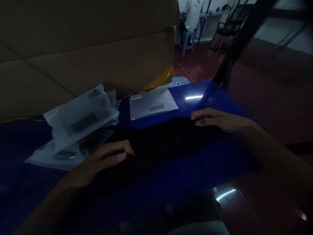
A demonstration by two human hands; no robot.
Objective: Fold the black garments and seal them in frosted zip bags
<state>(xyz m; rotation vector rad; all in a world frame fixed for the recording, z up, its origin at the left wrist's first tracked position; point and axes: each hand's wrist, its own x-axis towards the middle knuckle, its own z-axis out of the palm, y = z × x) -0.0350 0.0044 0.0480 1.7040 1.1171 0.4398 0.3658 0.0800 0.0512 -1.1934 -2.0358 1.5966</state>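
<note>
A dark cloth item (161, 143) lies on the blue table (210, 98) in front of me; the light is dim and its shape is hard to make out. My left hand (102, 160) rests on its near left edge with fingers curled and pressed together on the fabric. My right hand (215, 119) lies on its far right corner, fingers pinched at the edge. To the left sits a pile of frosted plastic bags (80, 124) with dark contents. A single flat plastic bag (151, 102) lies behind the cloth.
A large cardboard box (85, 49) stands along the back left of the table. A black metal post (234, 49) rises at the table's far right corner. Red tiled floor lies to the right. A person in white (193, 13) sits on a stool far back.
</note>
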